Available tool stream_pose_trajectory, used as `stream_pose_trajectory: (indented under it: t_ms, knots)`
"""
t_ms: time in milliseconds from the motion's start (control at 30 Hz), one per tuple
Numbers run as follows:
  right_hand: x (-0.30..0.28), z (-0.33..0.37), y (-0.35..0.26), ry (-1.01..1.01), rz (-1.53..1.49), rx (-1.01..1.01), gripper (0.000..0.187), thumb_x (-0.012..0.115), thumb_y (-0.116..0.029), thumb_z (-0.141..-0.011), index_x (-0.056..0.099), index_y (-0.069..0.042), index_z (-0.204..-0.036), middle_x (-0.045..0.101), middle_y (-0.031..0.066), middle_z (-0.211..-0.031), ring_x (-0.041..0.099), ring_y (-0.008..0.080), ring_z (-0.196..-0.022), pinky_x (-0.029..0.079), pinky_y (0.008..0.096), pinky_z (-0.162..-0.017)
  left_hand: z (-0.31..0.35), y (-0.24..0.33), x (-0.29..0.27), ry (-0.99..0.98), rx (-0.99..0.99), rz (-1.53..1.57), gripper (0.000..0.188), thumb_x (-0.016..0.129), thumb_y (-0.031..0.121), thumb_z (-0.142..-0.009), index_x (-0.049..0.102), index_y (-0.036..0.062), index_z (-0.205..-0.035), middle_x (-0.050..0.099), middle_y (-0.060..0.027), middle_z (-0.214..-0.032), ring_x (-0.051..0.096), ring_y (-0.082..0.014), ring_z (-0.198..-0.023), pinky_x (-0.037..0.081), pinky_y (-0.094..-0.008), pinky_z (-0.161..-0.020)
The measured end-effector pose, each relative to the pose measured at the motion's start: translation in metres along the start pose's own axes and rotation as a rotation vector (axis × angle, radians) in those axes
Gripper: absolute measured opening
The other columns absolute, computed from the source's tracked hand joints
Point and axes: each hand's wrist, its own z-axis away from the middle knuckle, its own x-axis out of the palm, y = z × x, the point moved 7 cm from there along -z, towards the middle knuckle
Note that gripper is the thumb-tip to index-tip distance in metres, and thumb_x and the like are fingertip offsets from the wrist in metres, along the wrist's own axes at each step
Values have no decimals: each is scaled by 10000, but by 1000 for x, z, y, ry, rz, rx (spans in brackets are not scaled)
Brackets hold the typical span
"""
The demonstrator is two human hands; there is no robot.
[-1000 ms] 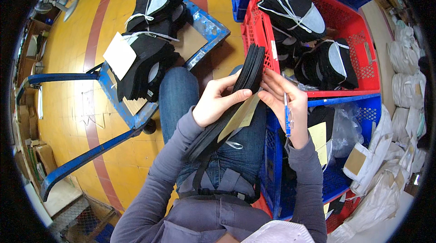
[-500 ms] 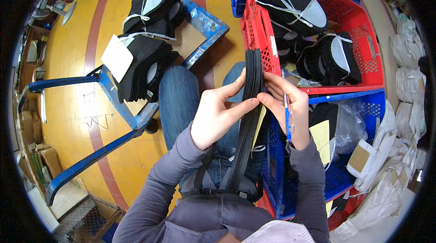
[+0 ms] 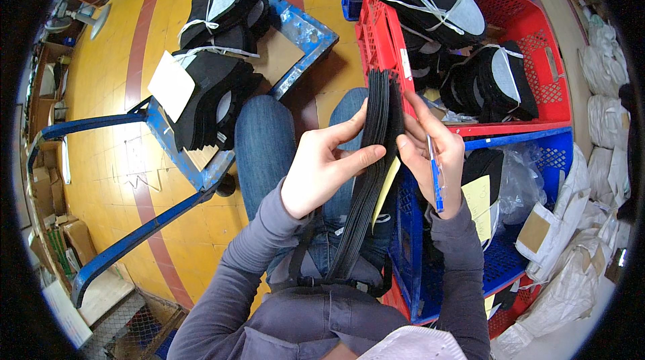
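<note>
A thick stack of thin black fabric pieces (image 3: 366,188) stands on edge over my lap. My left hand (image 3: 316,168) is closed around its upper left side, with the thumb across the edges. At the stack's right side is my right hand (image 3: 440,141), a blue-and-clear pen (image 3: 437,178) tucked in its fingers. Its fingertips are beside the rightmost pieces, which lean slightly apart from the others at the top. Whether they pinch a piece is hard to see. A yellow paper slip (image 3: 384,193) sticks out along the stack's right side.
At left, a blue metal trolley (image 3: 306,41) bears tied black bundles (image 3: 215,94) and a white paper (image 3: 171,84). A red crate (image 3: 487,130) with similar bundles stands at front right. Nearer is a blue crate (image 3: 500,283) holding plastic bags; white sacks (image 3: 557,293) line the right.
My right hand has moved a little to the right, off the stack's front edges. The rightmost pieces now stand apart from the rest at the top. My left hand keeps its hold.
</note>
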Motion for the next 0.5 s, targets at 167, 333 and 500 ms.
stream_pose_trajectory:
  t_ms: [167,333,500]
  knots:
    - [-7,2,-5,175,404,-96,738,528,137,-695,439,-88,-1393,320,-36,-558,348,33,-490,339,203,-472,0,-2,-3,9,-53,41,595,678,90,-844,435,68,-1386,627,28,-996,484,6,-686,463,-173,-615]
    - [-2,1,-9,34,477,-194,586,613,69,-748,521,-36,-1317,417,-17,-571,383,32,-511,370,204,-486,0,-5,-3,8,-54,100,583,670,91,-849,443,86,-1386,622,37,-973,465,7,-650,447,-173,-586]
    - [0,6,0,69,305,-181,594,733,-63,-763,509,15,-1307,541,48,-622,435,33,-527,425,233,-497,0,-8,-3,-11,-32,72,579,674,97,-850,447,81,-1383,630,37,-957,467,7,-646,448,-170,-587]
